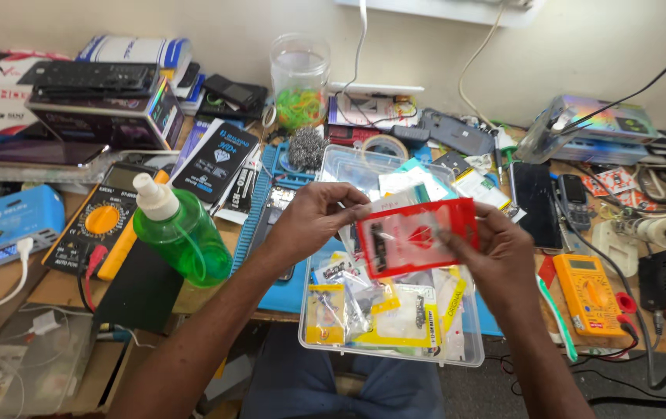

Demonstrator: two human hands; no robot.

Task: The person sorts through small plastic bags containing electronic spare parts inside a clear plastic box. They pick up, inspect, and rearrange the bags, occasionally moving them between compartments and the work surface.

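Fingertips of the left hand (313,213) and right hand (496,252) pinch a red packet (414,237) at frame centre, above the clear plastic box (469,341). That box overhangs the tabletop (53,287) edge; a nudge could likely tip it off.

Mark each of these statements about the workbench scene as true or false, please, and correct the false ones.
1. Both hands hold the red packet. True: the left hand and the right hand grip its two ends.
2. The green spray bottle lies inside the clear plastic box. False: it is on the bench, to the left of the box.
3. The clear plastic box holds many small packets. True.
4. The orange multimeter is left of the left hand. False: it lies to the right of the right hand.
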